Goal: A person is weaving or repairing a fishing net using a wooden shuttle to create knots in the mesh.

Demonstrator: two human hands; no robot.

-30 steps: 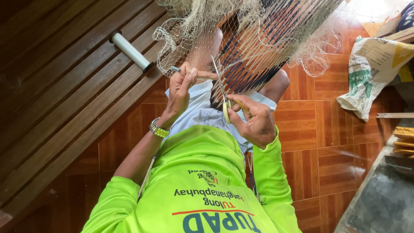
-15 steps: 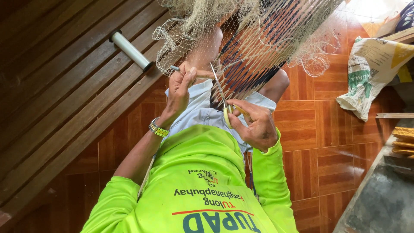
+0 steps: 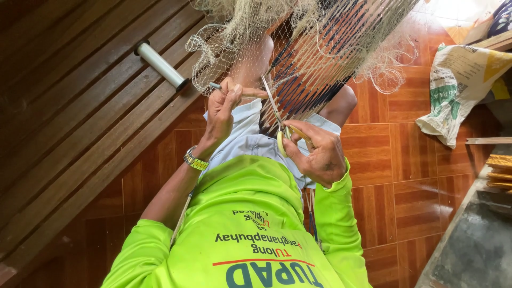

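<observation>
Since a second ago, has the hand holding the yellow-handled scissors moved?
No. The right hand with the yellow-handled scissors sits at the same spot against the white plastic pipe.

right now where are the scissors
In the head view the scissors sit just right of centre, held in the right hand, blades pointing up into the fishing net, with the left hand pinching mesh beside them.

1. The pale, fine-meshed fishing net point(image 3: 320, 48) runs off the top edge above both hands, so its full spread cannot be seen.
2. The yellow-handled scissors point(image 3: 280, 130) are mostly covered by the fingers of the right hand point(image 3: 317, 152); only the blades and part of one handle show.
3. The thin grey tool point(image 3: 215, 85) pinched in the left hand point(image 3: 221, 106) is too small to identify.
4. The white woven sack point(image 3: 458, 85), far right of the right hand, is cut by the frame's edge.
</observation>
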